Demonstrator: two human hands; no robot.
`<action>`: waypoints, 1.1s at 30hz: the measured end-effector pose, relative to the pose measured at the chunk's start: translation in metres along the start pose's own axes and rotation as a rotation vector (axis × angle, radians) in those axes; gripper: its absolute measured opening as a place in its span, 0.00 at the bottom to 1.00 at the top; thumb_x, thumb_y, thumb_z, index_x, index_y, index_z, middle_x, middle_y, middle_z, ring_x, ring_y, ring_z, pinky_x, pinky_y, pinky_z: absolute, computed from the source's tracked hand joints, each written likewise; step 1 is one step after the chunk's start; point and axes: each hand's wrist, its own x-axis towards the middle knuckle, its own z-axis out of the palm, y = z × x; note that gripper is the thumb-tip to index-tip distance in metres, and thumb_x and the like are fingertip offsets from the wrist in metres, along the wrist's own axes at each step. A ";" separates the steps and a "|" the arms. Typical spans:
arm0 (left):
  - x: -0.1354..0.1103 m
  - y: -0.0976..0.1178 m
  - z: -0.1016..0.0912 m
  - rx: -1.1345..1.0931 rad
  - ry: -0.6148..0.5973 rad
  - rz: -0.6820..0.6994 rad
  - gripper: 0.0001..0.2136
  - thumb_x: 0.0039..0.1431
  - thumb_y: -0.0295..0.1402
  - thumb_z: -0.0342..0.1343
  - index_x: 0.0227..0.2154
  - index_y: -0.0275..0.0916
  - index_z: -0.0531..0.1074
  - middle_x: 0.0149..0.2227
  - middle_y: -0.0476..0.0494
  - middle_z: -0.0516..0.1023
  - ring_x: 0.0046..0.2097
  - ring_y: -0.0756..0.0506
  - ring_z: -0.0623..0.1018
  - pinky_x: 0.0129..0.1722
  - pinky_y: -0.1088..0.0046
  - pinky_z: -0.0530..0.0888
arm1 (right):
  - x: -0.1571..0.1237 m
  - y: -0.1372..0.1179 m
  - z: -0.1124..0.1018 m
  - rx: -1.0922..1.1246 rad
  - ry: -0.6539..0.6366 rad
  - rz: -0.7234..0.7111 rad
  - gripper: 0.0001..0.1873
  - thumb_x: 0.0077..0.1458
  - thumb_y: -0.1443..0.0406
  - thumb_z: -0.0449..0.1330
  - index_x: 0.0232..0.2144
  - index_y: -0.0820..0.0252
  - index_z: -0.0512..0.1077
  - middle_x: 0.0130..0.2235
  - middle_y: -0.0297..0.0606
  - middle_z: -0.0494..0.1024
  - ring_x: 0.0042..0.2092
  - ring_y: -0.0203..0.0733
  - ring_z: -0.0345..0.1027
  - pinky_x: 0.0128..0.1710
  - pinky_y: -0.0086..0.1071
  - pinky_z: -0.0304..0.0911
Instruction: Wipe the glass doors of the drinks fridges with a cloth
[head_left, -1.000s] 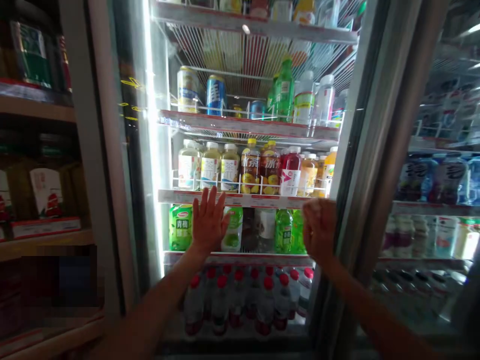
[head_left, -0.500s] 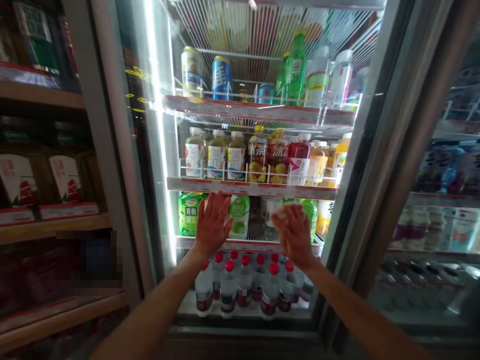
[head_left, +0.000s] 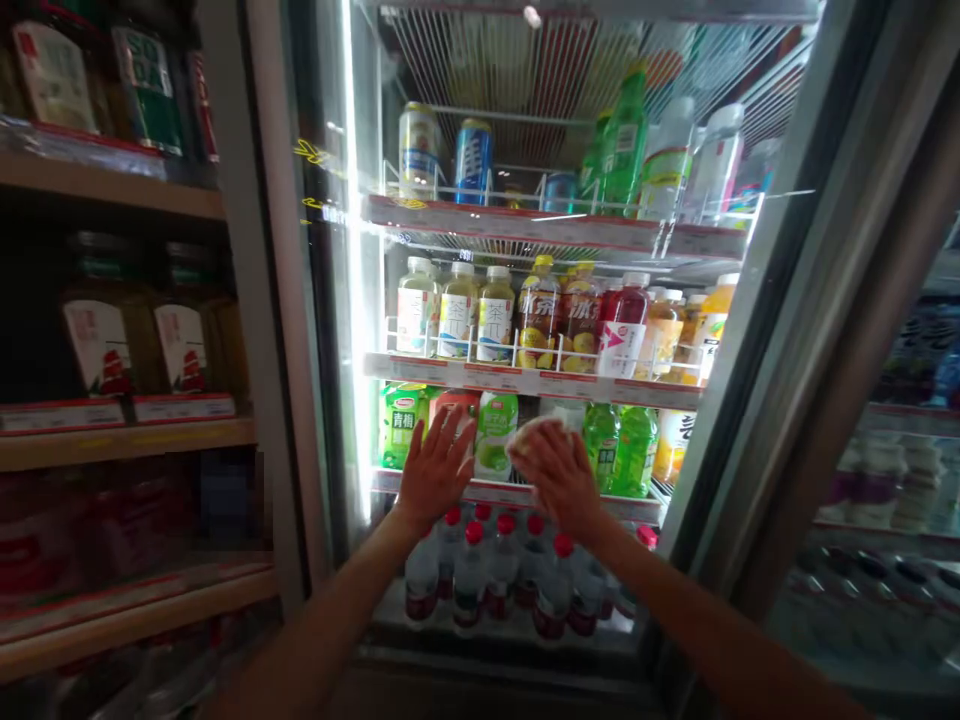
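My left hand point(head_left: 435, 470) is raised with its palm forward and fingers spread, flat against or very near the glass of a lit drinks fridge. It holds nothing. To its right, my right hand point(head_left: 561, 480) presses a pale crumpled cloth point(head_left: 525, 436) toward the same glass, the fingers lying over it. Behind the hands, through the glass, stand a green carton-like bottle point(head_left: 403, 425), a green-and-white bottle point(head_left: 496, 430) and green bottles point(head_left: 636, 450). The hands cover parts of this shelf.
Tea and juice bottles point(head_left: 495, 315) line the shelf above, with cans point(head_left: 473, 160) higher up. Red-capped water bottles point(head_left: 471, 575) fill the bottom. A metal door frame point(head_left: 806, 400) runs along the right. Wooden shelves point(head_left: 127, 440) with bottles are at left.
My right hand and the cloth have moved left across the glass, closer to my left hand. My left hand stays spread. The view has turned a little left.
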 end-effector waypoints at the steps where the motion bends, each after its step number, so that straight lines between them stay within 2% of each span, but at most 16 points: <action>1: -0.001 0.000 -0.001 0.001 -0.013 -0.001 0.26 0.59 0.32 0.49 0.60 0.38 0.52 0.61 0.35 0.58 0.65 0.42 0.47 0.63 0.57 0.48 | -0.010 -0.009 0.003 0.017 -0.039 -0.084 0.25 0.54 0.68 0.52 0.54 0.49 0.63 0.60 0.36 0.61 0.65 0.45 0.43 0.63 0.49 0.38; 3: -0.003 -0.003 -0.003 -0.002 -0.039 0.011 0.26 0.59 0.32 0.49 0.60 0.40 0.52 0.61 0.37 0.58 0.65 0.43 0.48 0.63 0.58 0.49 | -0.021 -0.018 0.006 0.048 -0.073 -0.195 0.23 0.54 0.67 0.53 0.53 0.48 0.64 0.59 0.34 0.64 0.64 0.42 0.45 0.63 0.47 0.37; 4: -0.003 -0.005 -0.004 -0.006 -0.048 0.024 0.26 0.59 0.32 0.49 0.61 0.41 0.52 0.61 0.38 0.58 0.65 0.44 0.49 0.63 0.58 0.49 | -0.018 -0.017 0.005 0.055 -0.074 -0.204 0.23 0.54 0.67 0.53 0.53 0.48 0.64 0.59 0.34 0.64 0.64 0.42 0.45 0.64 0.47 0.36; 6: -0.004 -0.012 -0.008 -0.012 -0.047 0.044 0.27 0.59 0.32 0.49 0.61 0.41 0.51 0.61 0.38 0.58 0.65 0.44 0.49 0.63 0.58 0.49 | 0.003 -0.006 0.001 0.043 -0.043 -0.111 0.25 0.54 0.67 0.53 0.55 0.49 0.62 0.60 0.37 0.61 0.65 0.43 0.43 0.63 0.48 0.36; 9: -0.005 -0.024 -0.013 0.012 -0.032 0.003 0.28 0.59 0.33 0.50 0.61 0.38 0.49 0.62 0.34 0.55 0.65 0.42 0.48 0.63 0.56 0.48 | 0.045 0.013 -0.005 0.001 0.086 0.139 0.27 0.53 0.67 0.52 0.56 0.49 0.61 0.63 0.39 0.54 0.65 0.47 0.39 0.62 0.51 0.38; 11: -0.007 -0.030 -0.016 0.035 -0.022 -0.036 0.29 0.60 0.34 0.50 0.62 0.37 0.48 0.63 0.33 0.53 0.65 0.41 0.47 0.63 0.56 0.48 | 0.056 0.011 -0.002 -0.001 0.120 0.187 0.27 0.53 0.67 0.52 0.56 0.49 0.60 0.64 0.39 0.52 0.66 0.47 0.37 0.62 0.52 0.38; 13: -0.010 -0.035 -0.018 0.054 -0.021 -0.057 0.28 0.60 0.34 0.49 0.62 0.38 0.49 0.63 0.33 0.53 0.66 0.41 0.46 0.62 0.55 0.48 | 0.046 -0.004 0.005 0.026 0.056 0.082 0.28 0.53 0.67 0.53 0.57 0.50 0.60 0.63 0.39 0.55 0.66 0.47 0.37 0.63 0.51 0.35; 16: -0.015 -0.038 -0.022 0.071 -0.042 -0.077 0.27 0.60 0.34 0.49 0.61 0.40 0.51 0.63 0.35 0.54 0.65 0.41 0.47 0.62 0.55 0.49 | 0.018 -0.027 0.017 0.083 -0.056 -0.175 0.26 0.53 0.65 0.54 0.56 0.51 0.61 0.61 0.36 0.60 0.66 0.44 0.38 0.64 0.48 0.31; 18: -0.018 -0.040 -0.024 0.075 -0.062 -0.077 0.26 0.60 0.34 0.49 0.60 0.41 0.52 0.63 0.36 0.54 0.65 0.41 0.48 0.62 0.55 0.49 | 0.015 -0.028 0.018 0.098 -0.082 -0.275 0.26 0.53 0.65 0.54 0.55 0.50 0.62 0.60 0.35 0.60 0.65 0.43 0.39 0.64 0.46 0.31; 19: -0.019 -0.042 -0.026 0.076 -0.069 -0.076 0.25 0.60 0.34 0.49 0.60 0.42 0.53 0.63 0.36 0.53 0.65 0.41 0.48 0.62 0.55 0.49 | 0.022 -0.023 0.015 0.092 -0.075 -0.275 0.26 0.53 0.65 0.54 0.56 0.51 0.61 0.61 0.35 0.60 0.65 0.43 0.39 0.64 0.47 0.32; 21: -0.021 -0.046 -0.027 0.083 -0.070 -0.086 0.25 0.60 0.34 0.50 0.59 0.43 0.54 0.63 0.36 0.53 0.65 0.41 0.48 0.62 0.55 0.49 | 0.049 -0.008 0.008 0.066 -0.020 -0.167 0.27 0.53 0.66 0.53 0.56 0.51 0.60 0.62 0.37 0.58 0.66 0.45 0.37 0.63 0.49 0.35; 23: -0.023 -0.051 -0.029 0.094 -0.059 -0.111 0.25 0.59 0.35 0.50 0.59 0.43 0.55 0.64 0.36 0.52 0.65 0.40 0.48 0.62 0.54 0.50 | 0.081 0.007 0.002 0.037 0.067 0.009 0.28 0.53 0.68 0.53 0.57 0.51 0.59 0.63 0.38 0.54 0.66 0.47 0.36 0.63 0.51 0.36; 25: -0.025 -0.055 -0.029 0.107 -0.055 -0.139 0.25 0.59 0.35 0.50 0.60 0.43 0.54 0.64 0.36 0.51 0.66 0.40 0.47 0.62 0.53 0.51 | 0.098 0.010 0.001 0.022 0.106 0.101 0.28 0.53 0.68 0.53 0.57 0.50 0.59 0.64 0.38 0.51 0.66 0.48 0.36 0.62 0.52 0.37; 27: -0.028 -0.059 -0.030 0.112 -0.066 -0.168 0.26 0.59 0.35 0.50 0.60 0.43 0.53 0.64 0.36 0.51 0.66 0.39 0.47 0.61 0.52 0.51 | 0.093 -0.002 0.007 0.024 0.064 0.033 0.28 0.53 0.68 0.53 0.58 0.50 0.58 0.64 0.38 0.52 0.66 0.48 0.36 0.63 0.52 0.36; 31: -0.036 -0.067 -0.034 0.128 -0.081 -0.211 0.25 0.60 0.34 0.49 0.60 0.42 0.53 0.64 0.35 0.52 0.65 0.39 0.48 0.60 0.51 0.52 | 0.054 -0.037 0.025 0.082 -0.043 -0.282 0.25 0.55 0.65 0.53 0.56 0.53 0.61 0.61 0.36 0.59 0.65 0.45 0.39 0.64 0.47 0.35; 33: -0.039 -0.072 -0.037 0.138 -0.091 -0.222 0.24 0.61 0.34 0.48 0.60 0.42 0.54 0.63 0.34 0.53 0.65 0.39 0.49 0.60 0.51 0.52 | 0.054 -0.042 0.028 0.108 -0.053 -0.351 0.24 0.56 0.65 0.52 0.55 0.53 0.62 0.61 0.35 0.60 0.65 0.44 0.40 0.64 0.46 0.35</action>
